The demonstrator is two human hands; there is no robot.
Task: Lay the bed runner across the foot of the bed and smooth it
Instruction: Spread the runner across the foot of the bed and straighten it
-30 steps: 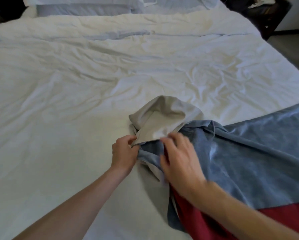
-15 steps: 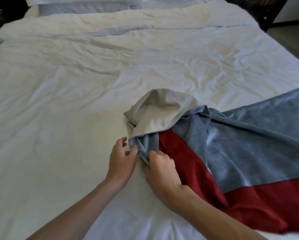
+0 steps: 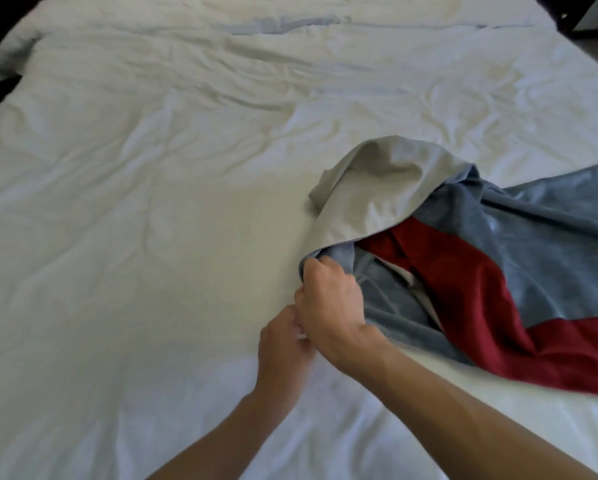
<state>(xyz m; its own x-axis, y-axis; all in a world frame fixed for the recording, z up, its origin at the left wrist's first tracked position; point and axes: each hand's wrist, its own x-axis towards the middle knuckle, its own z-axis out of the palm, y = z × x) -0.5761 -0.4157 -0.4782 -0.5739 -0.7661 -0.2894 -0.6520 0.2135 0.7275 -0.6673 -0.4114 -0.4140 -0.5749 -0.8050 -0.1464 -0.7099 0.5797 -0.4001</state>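
Grey-blue velvet banded in red: the bed runner [image 3: 533,244] lay bunched on the right half of the bed [image 3: 152,202], pale lining [image 3: 377,188] flipped up. The right hand [image 3: 328,303] clutched its crumpled end; the left hand [image 3: 283,348] curled beside it, its hold hidden. Finding both corners first seemed wise — then drawing it flat leftward.

The bed runner [image 3: 533,258], blue-grey velvet with a red band, lies bunched at three o'clock on the wrinkled white bed [image 3: 152,202], its pale underside folded up.
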